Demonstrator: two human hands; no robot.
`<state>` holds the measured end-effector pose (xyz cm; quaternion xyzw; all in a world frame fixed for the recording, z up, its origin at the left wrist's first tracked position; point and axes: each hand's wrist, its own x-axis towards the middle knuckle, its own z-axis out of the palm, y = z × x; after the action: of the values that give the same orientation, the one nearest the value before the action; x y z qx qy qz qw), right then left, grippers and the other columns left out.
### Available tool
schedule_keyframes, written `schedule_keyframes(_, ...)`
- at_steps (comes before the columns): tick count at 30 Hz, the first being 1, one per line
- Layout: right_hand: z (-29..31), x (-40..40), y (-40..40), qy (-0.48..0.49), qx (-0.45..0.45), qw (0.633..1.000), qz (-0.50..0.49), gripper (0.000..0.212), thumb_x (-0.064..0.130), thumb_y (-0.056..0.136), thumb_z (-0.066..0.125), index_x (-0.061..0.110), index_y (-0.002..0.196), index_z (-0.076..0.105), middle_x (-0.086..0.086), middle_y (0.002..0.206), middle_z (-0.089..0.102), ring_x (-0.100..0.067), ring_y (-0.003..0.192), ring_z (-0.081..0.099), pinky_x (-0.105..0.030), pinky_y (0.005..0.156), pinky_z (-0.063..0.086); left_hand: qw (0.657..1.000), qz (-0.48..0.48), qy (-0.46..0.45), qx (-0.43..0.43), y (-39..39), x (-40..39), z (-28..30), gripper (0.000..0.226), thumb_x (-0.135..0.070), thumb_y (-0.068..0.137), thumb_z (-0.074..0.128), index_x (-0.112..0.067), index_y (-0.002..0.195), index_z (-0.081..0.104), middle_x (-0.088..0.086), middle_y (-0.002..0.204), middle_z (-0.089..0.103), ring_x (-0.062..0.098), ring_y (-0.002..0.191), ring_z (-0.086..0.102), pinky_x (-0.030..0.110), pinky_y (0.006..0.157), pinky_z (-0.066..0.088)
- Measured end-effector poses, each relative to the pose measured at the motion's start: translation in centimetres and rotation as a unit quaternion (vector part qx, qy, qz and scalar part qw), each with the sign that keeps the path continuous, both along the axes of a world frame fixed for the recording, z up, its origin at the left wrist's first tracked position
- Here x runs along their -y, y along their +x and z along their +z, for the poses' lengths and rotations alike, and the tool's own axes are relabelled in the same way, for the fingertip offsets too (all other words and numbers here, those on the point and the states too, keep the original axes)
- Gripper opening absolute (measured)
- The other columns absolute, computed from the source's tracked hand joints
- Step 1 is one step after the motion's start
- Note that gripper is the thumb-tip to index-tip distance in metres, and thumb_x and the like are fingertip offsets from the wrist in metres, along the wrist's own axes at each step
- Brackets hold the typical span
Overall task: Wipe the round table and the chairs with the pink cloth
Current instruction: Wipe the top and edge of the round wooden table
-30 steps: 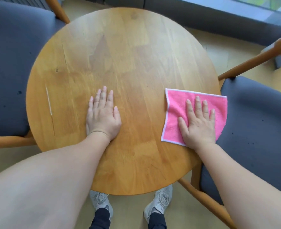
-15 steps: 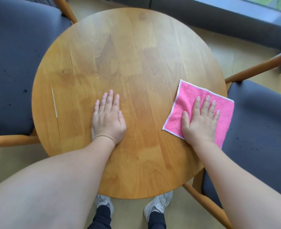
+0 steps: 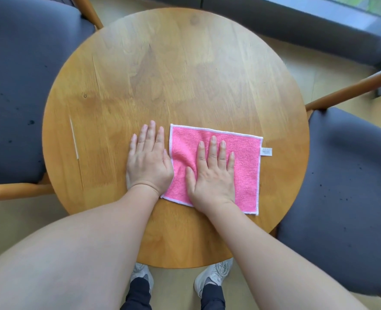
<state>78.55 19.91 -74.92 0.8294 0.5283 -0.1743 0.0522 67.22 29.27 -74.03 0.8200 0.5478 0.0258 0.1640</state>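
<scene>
A round table (image 3: pixel 185 63) of jointed, honey-toned wood fills the view, its grain streaked and a pale scratch (image 3: pixel 73 138) near its left edge. On it lies the pink cloth (image 3: pixel 245 157), ribbed terry edged in white, pressed flat under the right hand (image 3: pixel 213 173) with straight fingers. The left hand (image 3: pixel 148 159) rests flat just beside it, fingers straight. Dark-cushioned chairs (image 3: pixel 346 198) with wooden frames flank both sides.

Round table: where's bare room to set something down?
The far half of the round table, beyond both hands, is bare. So is the left strip between the left hand and the pale scratch. The near-centre is crowded: the right hand presses the pink cloth.
</scene>
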Motion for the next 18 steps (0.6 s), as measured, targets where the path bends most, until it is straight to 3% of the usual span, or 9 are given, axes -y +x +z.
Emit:
schedule_keyframes(4, 0.3, 0.2, 0.6, -0.002, -0.007, 1.000, 0.020, 0.068, 0.056, 0.090, 0.003, 0.023, 0.146, -0.015, -0.004, 0.152, -0.028, -0.023, 0.140, -0.031, -0.046, 0.113, -0.023, 1.000, -0.001, 0.001, -0.003, -0.1, 0.2, 0.1, 0.062, -0.025, 0.087, 0.031, -0.008, 0.146, 0.032, 0.009, 0.157, 0.021, 0.021, 0.146, 0.016, 0.038, 0.119, 0.003)
schedule_keyframes(9, 0.3, -0.3, 4.2, 0.017, -0.004, 0.998, 0.054, 0.067, 0.056, 0.090, 0.008, 0.027, 0.148, -0.008, 0.002, 0.157, -0.015, -0.023, 0.148, -0.012, -0.043, 0.116, -0.017, 1.000, -0.003, 0.009, -0.005, -0.3, 0.0, -0.1, 0.061, -0.025, 0.088, 0.031, -0.008, 0.146, 0.032, 0.009, 0.156, 0.023, 0.021, 0.146, 0.017, 0.036, 0.119, 0.002)
schedule_keyframes(18, 0.4, -0.3, 16.0, 0.023, 0.049, 0.995, -0.082, 0.070, 0.055, 0.091, 0.011, 0.027, 0.154, 0.003, -0.002, 0.163, -0.003, -0.023, 0.149, -0.007, -0.045, 0.120, -0.005, 1.000, -0.008, 0.018, -0.013, -0.1, 0.4, -0.2, 0.058, -0.024, 0.090, 0.031, -0.007, 0.146, 0.032, 0.009, 0.156, 0.024, 0.022, 0.145, 0.019, 0.032, 0.117, -0.002)
